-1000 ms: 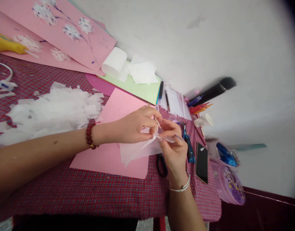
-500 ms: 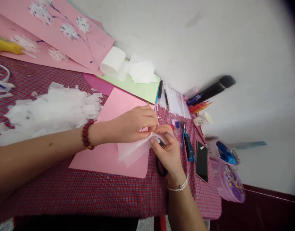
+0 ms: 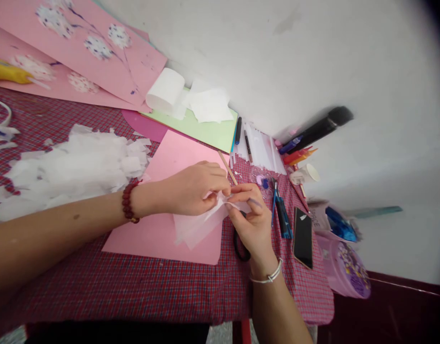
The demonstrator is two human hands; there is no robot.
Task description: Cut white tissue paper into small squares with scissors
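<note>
Both my hands meet over the right edge of a pink paper sheet (image 3: 166,224) on the red checked tablecloth (image 3: 134,286). My left hand (image 3: 191,188), with a red bead bracelet on its wrist, pinches a piece of white tissue paper (image 3: 196,225) and a thin wooden stick (image 3: 227,167) that pokes up past its fingers. My right hand (image 3: 252,222), with a silver bangle, pinches the same tissue from the other side. The tissue hangs down over the pink sheet. Black scissors (image 3: 238,246) lie partly hidden under my right hand.
A heap of torn white tissue (image 3: 72,165) lies left. A tissue roll (image 3: 165,91) sits on a green sheet (image 3: 202,129) by the wall. Pens (image 3: 239,130), blue pliers (image 3: 281,215), a black phone (image 3: 302,231), a lilac tub (image 3: 345,270) and markers (image 3: 299,155) crowd the right. A yellow glue gun (image 3: 8,72) rests far left.
My hands have shifted slightly left and down with the tissue. The wooden stick now shows more plainly above my left fingers.
</note>
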